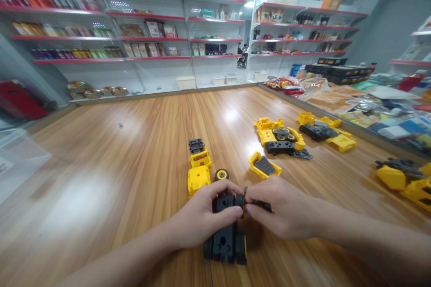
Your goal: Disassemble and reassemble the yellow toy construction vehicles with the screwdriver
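A black toy vehicle chassis (225,238) with black-and-yellow wheels lies on the wooden table (134,161), near the front edge. My left hand (202,215) is closed around its far end. My right hand (279,208) pinches a small black part (263,206) against that same end, fingertips touching the left hand's. Just beyond the hands lie a yellow cab piece (198,179), a yellow block with a black piece on top (199,152), a loose wheel (222,174) and a yellow scoop (264,166).
More yellow and black toy parts lie at mid right (281,136), further right (325,131) and at the right edge (404,177). A display of packaged goods (353,94) borders the table's right side. Store shelves (144,31) line the back. A clear bin (16,157) sits left.
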Demonstrator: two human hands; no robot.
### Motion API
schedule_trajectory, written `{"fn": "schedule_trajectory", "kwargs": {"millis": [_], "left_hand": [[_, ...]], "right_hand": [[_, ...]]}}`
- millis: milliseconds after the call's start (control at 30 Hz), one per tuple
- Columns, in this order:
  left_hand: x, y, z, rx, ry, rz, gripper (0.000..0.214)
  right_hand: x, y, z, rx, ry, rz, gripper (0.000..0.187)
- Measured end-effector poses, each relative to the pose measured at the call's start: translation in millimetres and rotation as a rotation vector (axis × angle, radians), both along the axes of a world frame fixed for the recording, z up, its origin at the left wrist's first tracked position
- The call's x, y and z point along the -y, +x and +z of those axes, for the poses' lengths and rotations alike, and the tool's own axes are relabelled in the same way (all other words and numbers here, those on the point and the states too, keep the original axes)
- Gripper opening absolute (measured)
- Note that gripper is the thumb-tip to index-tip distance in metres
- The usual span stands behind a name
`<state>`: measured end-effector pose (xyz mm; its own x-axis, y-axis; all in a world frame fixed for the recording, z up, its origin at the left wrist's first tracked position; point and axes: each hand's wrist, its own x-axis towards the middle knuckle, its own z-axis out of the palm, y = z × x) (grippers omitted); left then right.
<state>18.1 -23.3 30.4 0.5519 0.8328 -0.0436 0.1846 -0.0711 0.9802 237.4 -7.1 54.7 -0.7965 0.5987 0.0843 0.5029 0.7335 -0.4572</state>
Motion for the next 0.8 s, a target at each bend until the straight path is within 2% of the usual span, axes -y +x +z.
{"fn": "schedule_trajectory", "kwargs": {"millis": [800], "left_hand": [[0.7, -0.6, -0.8, 0.012, -0.001, -0.013, 0.026]], "right_hand": [[1.8, 0.8, 0.0, 0.016, -0.024, -0.023, 0.019]]}}
